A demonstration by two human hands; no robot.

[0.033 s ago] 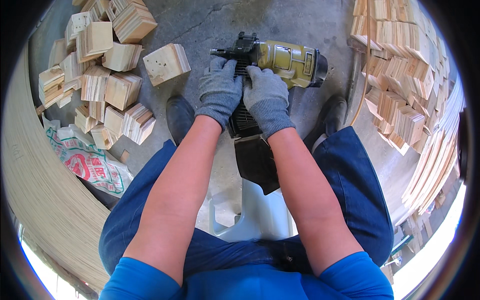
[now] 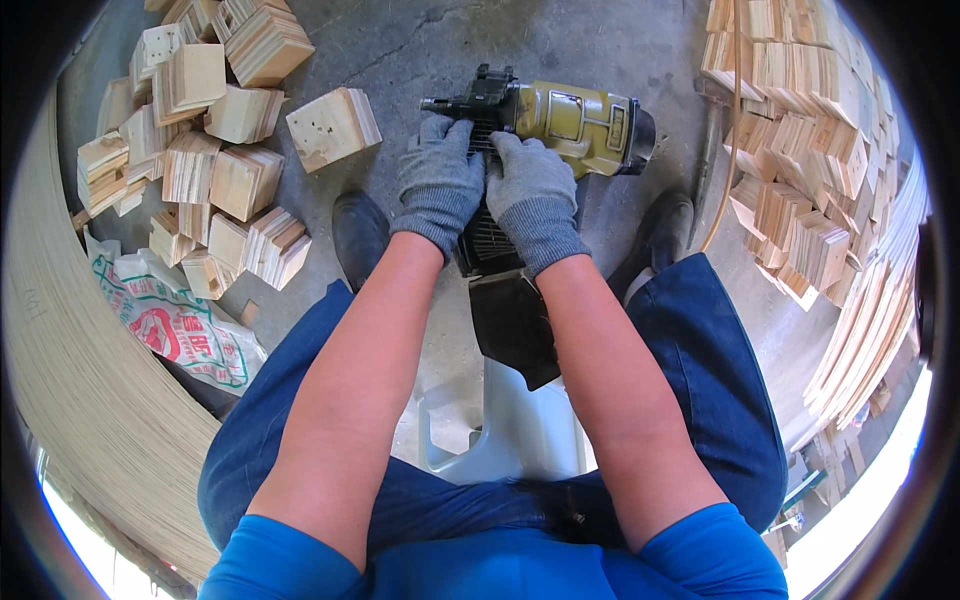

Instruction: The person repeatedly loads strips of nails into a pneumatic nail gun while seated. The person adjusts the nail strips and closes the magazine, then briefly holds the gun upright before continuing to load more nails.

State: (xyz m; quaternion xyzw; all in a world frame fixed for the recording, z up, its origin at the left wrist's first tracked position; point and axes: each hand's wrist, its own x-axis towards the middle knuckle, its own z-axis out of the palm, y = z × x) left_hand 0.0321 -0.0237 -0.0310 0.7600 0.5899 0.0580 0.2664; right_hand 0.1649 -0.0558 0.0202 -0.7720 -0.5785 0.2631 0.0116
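An olive and black nail gun (image 2: 575,120) lies on its side between my feet, its black nose pointing left and its black end cap right. My left hand (image 2: 440,180), in a grey knit glove, is closed on the black part near the nose, fingertips curled over it. Beside it my right hand (image 2: 537,195), gloved alike, grips the black part where it meets the olive body. Rows of thin dark strips show between my wrists. Below them a black flap or cover (image 2: 512,325) hangs toward me. My palms hide much of the black section.
Stacked plywood blocks (image 2: 235,180) stand at left, with a single block (image 2: 335,130) nearer the nail gun. A printed white sack (image 2: 180,320) lies below them. More plywood pieces (image 2: 800,180) are piled at right, beside an orange-brown hose (image 2: 736,130). A pale plastic stool (image 2: 525,425) is under me.
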